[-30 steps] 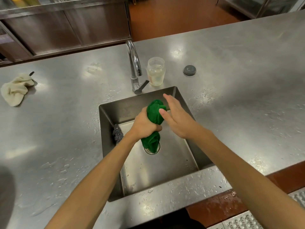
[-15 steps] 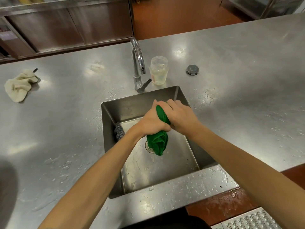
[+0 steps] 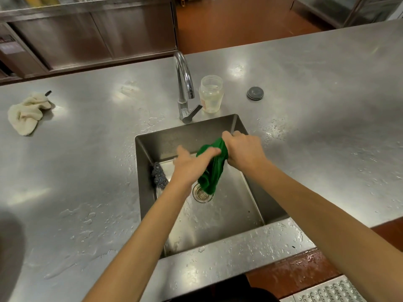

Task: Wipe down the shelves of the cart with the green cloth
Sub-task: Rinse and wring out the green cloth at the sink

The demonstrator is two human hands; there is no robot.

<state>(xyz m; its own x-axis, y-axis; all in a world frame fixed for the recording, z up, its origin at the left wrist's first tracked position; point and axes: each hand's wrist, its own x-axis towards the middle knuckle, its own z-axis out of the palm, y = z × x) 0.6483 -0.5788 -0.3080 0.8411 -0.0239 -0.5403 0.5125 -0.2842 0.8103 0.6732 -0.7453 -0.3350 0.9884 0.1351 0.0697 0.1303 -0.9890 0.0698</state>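
**Green cloth held over the sink**

At the far left of the wet steel bench (image 3: 87, 171) lies a crumpled cream cloth (image 3: 25, 115). The sink (image 3: 170, 140) is set into the bench near the middle, and a grey wire scourer (image 3: 159, 176) rests against its left wall.

The left hand (image 3: 189, 165) reaches in over the basin with its thumb (image 3: 212, 151) laid across the green cloth (image 3: 214, 171). Its fingers point away and are partly hidden, so I cannot tell whether it actually grips.

The cloth is bunched and twisted, and it hangs down above the drain (image 3: 201, 194). Behind the sink stands the curved tap (image 3: 184, 79), with a clear, lidless jar (image 3: 210, 94) just to its right.

The right hand (image 3: 244, 150) has its fingers curled tightly round the cloth's upper end, near the sink's back right corner. Further right on the bench, well apart from the jar, sits a small round grey disc (image 3: 255, 93).
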